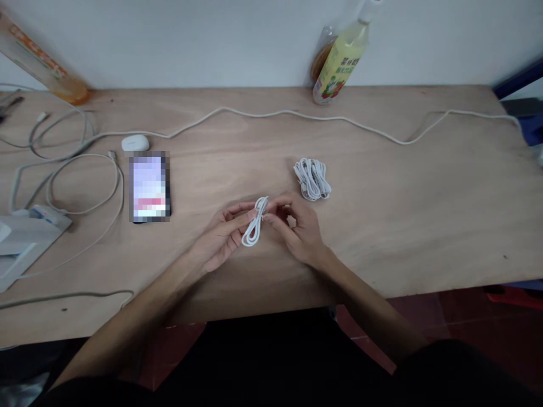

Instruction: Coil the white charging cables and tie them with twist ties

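A small coiled white cable (253, 227) is held above the wooden table near its front edge. My left hand (224, 234) is closed on the coil, with the thumb lying across its upper part. From the other side, my right hand (299, 226) touches the coil at its middle, thumb and forefinger pinched beside a thin tie or strand too small to make out. Several more coiled white cables (313, 180) lie bunched on the table, just beyond my right hand.
A blurred-screen phone (149, 186) and a white case (135, 143) lie left. Loose cables (80, 212) and a white stand (25, 243) are farther left. A long cable (288, 112) crosses behind. Bottles (343, 59) (46, 62) stand by the wall.
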Tool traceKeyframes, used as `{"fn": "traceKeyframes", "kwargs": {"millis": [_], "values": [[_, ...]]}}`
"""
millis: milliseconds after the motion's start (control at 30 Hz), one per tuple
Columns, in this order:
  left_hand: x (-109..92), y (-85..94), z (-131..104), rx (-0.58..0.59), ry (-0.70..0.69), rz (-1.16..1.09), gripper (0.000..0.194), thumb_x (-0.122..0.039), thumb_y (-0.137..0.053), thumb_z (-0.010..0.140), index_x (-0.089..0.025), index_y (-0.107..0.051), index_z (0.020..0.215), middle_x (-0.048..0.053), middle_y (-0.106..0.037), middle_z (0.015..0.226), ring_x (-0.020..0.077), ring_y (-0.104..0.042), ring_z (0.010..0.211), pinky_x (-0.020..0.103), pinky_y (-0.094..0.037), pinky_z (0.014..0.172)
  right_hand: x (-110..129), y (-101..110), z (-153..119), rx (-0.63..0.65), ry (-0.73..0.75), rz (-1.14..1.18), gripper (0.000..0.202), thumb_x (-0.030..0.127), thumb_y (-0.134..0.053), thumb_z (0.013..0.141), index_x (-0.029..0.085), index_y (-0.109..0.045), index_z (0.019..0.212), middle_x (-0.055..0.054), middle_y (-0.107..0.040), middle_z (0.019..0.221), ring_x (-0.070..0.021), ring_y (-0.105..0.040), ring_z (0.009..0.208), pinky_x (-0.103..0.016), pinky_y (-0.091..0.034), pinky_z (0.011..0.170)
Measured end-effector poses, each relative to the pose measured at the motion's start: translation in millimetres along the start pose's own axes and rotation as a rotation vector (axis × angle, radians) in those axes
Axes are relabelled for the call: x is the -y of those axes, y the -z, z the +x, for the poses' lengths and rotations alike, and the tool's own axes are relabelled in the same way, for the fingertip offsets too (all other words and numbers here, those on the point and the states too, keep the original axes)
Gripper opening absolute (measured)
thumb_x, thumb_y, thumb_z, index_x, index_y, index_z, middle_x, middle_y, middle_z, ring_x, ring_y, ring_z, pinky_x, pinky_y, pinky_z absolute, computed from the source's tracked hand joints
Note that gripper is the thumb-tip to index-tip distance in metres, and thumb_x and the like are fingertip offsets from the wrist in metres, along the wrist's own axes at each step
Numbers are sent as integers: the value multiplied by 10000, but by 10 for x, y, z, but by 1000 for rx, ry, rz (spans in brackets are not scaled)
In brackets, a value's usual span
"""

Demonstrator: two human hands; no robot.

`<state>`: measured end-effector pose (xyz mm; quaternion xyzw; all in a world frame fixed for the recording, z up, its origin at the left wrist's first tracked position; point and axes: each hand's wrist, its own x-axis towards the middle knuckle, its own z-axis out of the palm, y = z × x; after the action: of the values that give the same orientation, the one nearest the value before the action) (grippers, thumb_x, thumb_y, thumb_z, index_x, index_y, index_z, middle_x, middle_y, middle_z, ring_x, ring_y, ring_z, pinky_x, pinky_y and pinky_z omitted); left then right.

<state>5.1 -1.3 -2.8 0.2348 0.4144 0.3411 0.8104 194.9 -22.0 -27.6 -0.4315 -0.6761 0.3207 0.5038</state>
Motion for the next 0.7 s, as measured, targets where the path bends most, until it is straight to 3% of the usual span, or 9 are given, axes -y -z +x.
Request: {"fn": "traceKeyframes", "kwargs": {"millis": [200,300,400,533,700], "values": [[12,13,7,-15,31,-74,197,-225,-984,754,-164,-842,876,4,-756,780,93,-658,641,191,-567,592,-7,88,61,78,1,37,94,321,-689,1047,328,-776,1083,-45,-670,1108,-235,-629,1039,-389,-539,805],[12,29,10,-2,54,-73,190,-221,-962,784,-140,-858,922,11,-737,756,95,-652,651,177,-555,571,-20,132,85,119,-4,56,108,308,-715,1032,342,-791,1100,-48,-678,1157,-255,-625,1113,-425,-539,882],[3,32,9,19,65,-60,181,-217,-969,773,-131,-861,889,11,-734,729,88,-648,623,166,-560,557,-20,148,98,127,9,69,115,268,-726,1028,339,-797,1083,-34,-714,1127,-242,-637,1071,-436,-527,923],[-10,12,2,7,95,-53,143,-204,-962,781,-142,-842,828,11,-743,719,85,-658,585,166,-579,553,-11,128,108,100,-27,128,54,309,-753,1015,303,-791,977,-31,-741,1038,-223,-640,964,-379,-508,791],[-2,3,-5,-36,96,-28,144,-171,-954,788,-153,-816,824,1,-739,713,93,-660,584,185,-592,548,-43,71,107,55,-163,249,150,407,-837,933,277,-772,894,-14,-736,940,-191,-598,834,-337,-438,698]]}}
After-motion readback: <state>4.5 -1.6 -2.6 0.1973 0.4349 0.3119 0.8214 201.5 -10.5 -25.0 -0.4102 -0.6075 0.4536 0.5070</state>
